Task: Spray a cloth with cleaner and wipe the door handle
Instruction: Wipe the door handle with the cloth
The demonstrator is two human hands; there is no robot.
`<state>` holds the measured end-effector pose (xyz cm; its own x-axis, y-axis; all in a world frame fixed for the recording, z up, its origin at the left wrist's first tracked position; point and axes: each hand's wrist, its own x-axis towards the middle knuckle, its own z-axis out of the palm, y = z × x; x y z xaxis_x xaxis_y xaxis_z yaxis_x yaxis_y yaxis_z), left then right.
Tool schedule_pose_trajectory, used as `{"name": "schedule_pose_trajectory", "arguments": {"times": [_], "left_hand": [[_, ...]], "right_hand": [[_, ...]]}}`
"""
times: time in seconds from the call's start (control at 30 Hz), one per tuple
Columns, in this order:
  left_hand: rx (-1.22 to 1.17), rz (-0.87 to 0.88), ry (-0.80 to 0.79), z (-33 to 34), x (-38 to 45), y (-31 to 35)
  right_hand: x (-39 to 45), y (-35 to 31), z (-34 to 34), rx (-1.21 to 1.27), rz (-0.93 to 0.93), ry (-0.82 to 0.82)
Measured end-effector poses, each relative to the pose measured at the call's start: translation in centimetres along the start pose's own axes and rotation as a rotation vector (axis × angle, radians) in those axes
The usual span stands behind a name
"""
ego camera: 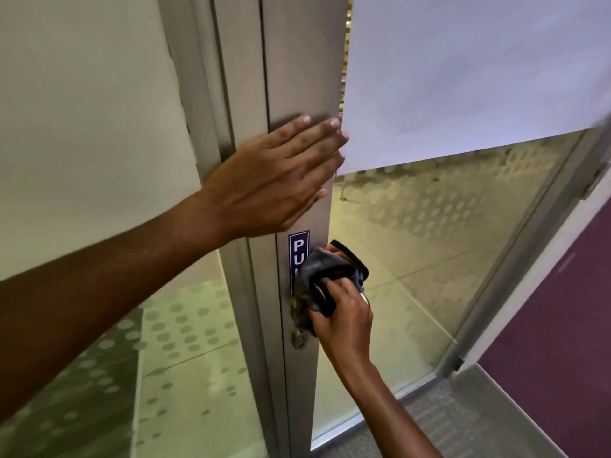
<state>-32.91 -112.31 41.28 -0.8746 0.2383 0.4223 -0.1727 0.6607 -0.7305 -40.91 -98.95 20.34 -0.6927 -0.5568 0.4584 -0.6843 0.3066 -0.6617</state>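
A: Head view, handle?
B: Black door handle (355, 259) below left hand (277, 180), mostly hidden by gray cloth (317, 279).
A: Hands?
B: Right hand (340, 309) gripping cloth, possibly the handle too; left flat, fingers spread on door frame (297, 77).

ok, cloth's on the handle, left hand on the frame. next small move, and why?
Probably slide the cloth along the handle toward its far end. The right hand has the cloth bunched near the door-side end, and the black outer end shows bare past it. The left hand lies flat on the frame, bracing the door.
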Motion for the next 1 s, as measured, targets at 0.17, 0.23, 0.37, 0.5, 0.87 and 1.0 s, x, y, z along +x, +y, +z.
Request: {"name": "schedule_pose_trajectory", "arguments": {"times": [0.17, 0.23, 0.37, 0.5, 0.87, 1.0], "left_hand": [[0.011, 0.003, 0.017, -0.1, 0.1, 0.1], [0.002, -0.003, 0.008, -0.2, 0.1, 0.1], [0.008, -0.004, 0.002, -0.1, 0.2, 0.2], [0.018, 0.003, 0.013, 0.1, 0.1, 0.1], [0.058, -0.007, 0.012, 0.3, 0.2, 0.3], [0.062, -0.009, 0.007, 0.1, 0.2, 0.4]], "right_hand": [[2.7, -2.7, -1.3, 0.190, -0.168, 0.122], [4.1, -4.2, -2.4, 0.226, -0.228, 0.140], [4.5, -4.6, -2.7, 0.207, -0.269, 0.109], [3.0, -3.2, -1.5, 0.138, -0.215, 0.028], [0.8, -0.8, -0.2, 0.260, -0.085, -0.135], [4.1, -4.1, -2.8, 0.319, -0.239, 0.063]]}}
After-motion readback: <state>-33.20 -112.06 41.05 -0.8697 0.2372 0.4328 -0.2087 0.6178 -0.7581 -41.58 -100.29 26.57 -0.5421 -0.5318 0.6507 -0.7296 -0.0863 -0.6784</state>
